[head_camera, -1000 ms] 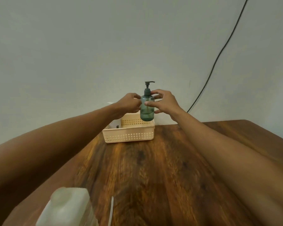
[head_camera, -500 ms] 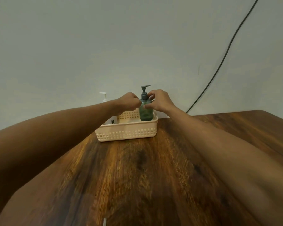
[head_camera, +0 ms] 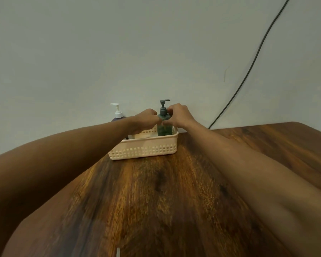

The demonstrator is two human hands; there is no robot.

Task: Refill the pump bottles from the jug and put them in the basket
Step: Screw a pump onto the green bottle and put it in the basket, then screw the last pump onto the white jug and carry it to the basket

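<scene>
A green pump bottle (head_camera: 163,129) with a dark pump head stands upright in the right end of the cream basket (head_camera: 143,150) at the far side of the table. My left hand (head_camera: 145,119) and my right hand (head_camera: 178,115) pinch its neck and shoulder from either side. Behind my left forearm a second bottle with a white pump (head_camera: 117,112) stands at the basket's left end; its body is mostly hidden. The jug is out of view.
The wooden table (head_camera: 165,191) stretches toward me from the basket. A dark cable (head_camera: 248,71) runs down the grey wall to the table's back edge on the right. A small white sliver (head_camera: 118,252) shows at the bottom edge.
Both hands lowered the green bottle from above the basket down into its right end. My view tilted up, so the jug at the bottom left dropped out of sight.
</scene>
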